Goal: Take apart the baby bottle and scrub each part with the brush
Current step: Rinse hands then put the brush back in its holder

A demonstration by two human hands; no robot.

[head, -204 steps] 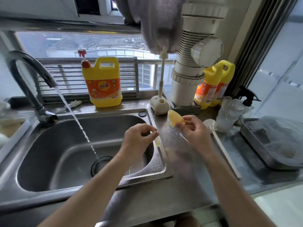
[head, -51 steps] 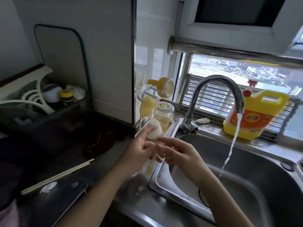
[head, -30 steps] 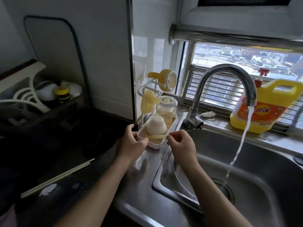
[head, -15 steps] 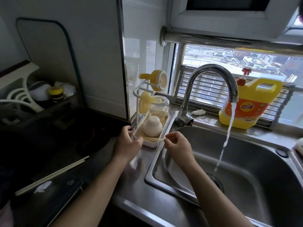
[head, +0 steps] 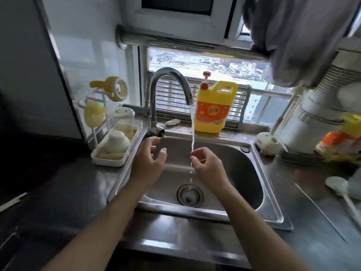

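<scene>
Bottle (head: pixel 123 118) upside down in tray (head: pixel 108 163), left of sink (head: pixel 273 211). Straw (head: pixel 115 154) lying in tray too. Left hand (head: pixel 149 163) over sink, fingers spread, empty. Right hand (head: pixel 208 167) at water (head: pixel 192 124), fingers curled; cannot tell whether pinching.
</scene>
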